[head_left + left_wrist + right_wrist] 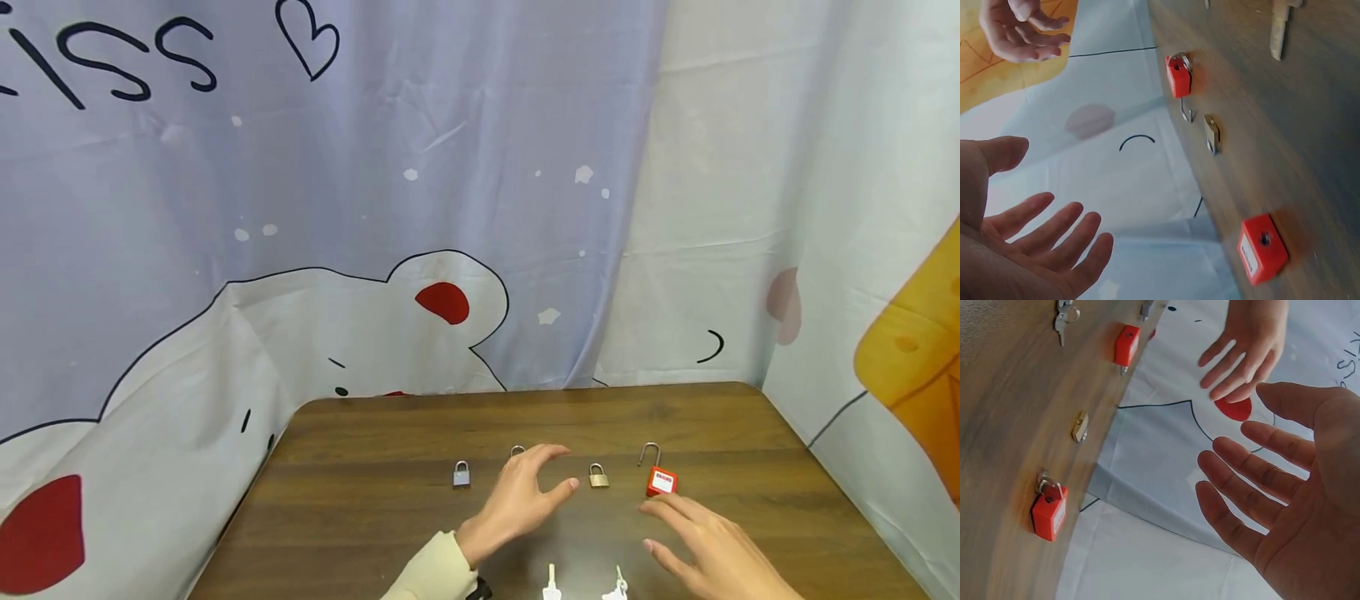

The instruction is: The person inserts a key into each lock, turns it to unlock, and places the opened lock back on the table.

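Observation:
My left hand (pixel 520 497) hovers above the table with fingers spread and nothing in it. Behind it a second red padlock (pixel 1263 250) is mostly hidden in the head view, only its shackle top showing. To its left stands a small grey padlock (pixel 461 479); to its right, a small brass padlock (pixel 598 481). My right hand (pixel 708 542), fingers loosely extended, is also bare and nearest the red padlock (pixel 662 482) with a white label. That padlock's shackle is swung open, and a key with a ring (pixel 1049 483) sits at its keyhole end.
Loose keys lie near the front of the wooden table (pixel 360 517): one key (pixel 552 583) by the left wrist, and keys on a ring (pixel 617 586) between the hands. A printed curtain (pixel 525 208) hangs behind the table and along its sides.

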{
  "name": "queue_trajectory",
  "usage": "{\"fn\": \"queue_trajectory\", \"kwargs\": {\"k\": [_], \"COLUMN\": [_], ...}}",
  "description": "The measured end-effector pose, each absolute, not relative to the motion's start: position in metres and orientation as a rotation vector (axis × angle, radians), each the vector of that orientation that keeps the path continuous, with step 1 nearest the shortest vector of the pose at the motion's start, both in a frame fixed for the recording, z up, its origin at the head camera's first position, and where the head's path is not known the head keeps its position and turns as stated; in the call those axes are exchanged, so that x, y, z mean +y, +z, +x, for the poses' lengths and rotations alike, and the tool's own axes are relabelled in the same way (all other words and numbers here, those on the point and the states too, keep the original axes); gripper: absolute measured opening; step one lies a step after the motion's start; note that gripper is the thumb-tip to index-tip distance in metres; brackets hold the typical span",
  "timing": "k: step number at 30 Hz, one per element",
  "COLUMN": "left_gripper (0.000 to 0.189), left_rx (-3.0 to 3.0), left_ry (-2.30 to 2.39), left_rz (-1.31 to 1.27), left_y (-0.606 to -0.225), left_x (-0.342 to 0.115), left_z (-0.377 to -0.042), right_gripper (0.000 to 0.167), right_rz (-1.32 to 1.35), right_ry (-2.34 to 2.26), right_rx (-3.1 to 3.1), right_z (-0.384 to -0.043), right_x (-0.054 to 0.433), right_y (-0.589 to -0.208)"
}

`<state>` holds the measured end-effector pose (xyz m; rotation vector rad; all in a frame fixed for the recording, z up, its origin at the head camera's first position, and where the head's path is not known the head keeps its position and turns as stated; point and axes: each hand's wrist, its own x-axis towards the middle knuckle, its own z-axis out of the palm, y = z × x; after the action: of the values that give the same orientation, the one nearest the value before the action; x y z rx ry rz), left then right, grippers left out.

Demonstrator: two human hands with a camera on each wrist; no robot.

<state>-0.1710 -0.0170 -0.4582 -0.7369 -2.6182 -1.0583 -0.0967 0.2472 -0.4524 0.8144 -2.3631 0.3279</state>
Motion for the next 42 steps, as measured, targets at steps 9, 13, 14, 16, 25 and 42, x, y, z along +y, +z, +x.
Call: {"fn": "queue_trajectory", "kwargs": {"k": [9,13,14,16,25,42], "left_gripper": [0.05,0.052,0.053,0.054,0.06,0.062], "left_rx": [-2.575,-2.561,-2.554,-2.539,-2.568,-2.572], "left_ry": [-0.834,-0.789,-0.774,-0.751,-0.596,-0.468], "left_rz": [-0.774,-0.792,-0.797,-0.809,-0.827,-0.849], "left_y": [-0.462,-0.466,-0.468,-0.47,-0.48,-0.495], "left_x": [-0.045,-0.055,-0.057,-0.06,-0.075,-0.091], "left_z": [-0.154,-0.149,-0.148,-0.147,-0.138,-0.127], "right_gripper": [0.041,0.038,0.038,0.036,0.018,0.031], "right_rz": [0.816,0.847,0.854,0.857,0.824,0.846], "right_ry": [0.362,0.358,0.357,0.352,0.412,0.46], "right_rx": [-2.396,-2.399,-2.403,-2.421,-2.762,-2.96], "right_z": [-0.104,-0.106,-0.107,-0.108,-0.114,-0.121], "right_x": [0.24,0.237,0.236,0.236,0.231,0.225], "right_y": [-0.468,-0.472,-0.473,-0.475,-0.489,-0.51]}}
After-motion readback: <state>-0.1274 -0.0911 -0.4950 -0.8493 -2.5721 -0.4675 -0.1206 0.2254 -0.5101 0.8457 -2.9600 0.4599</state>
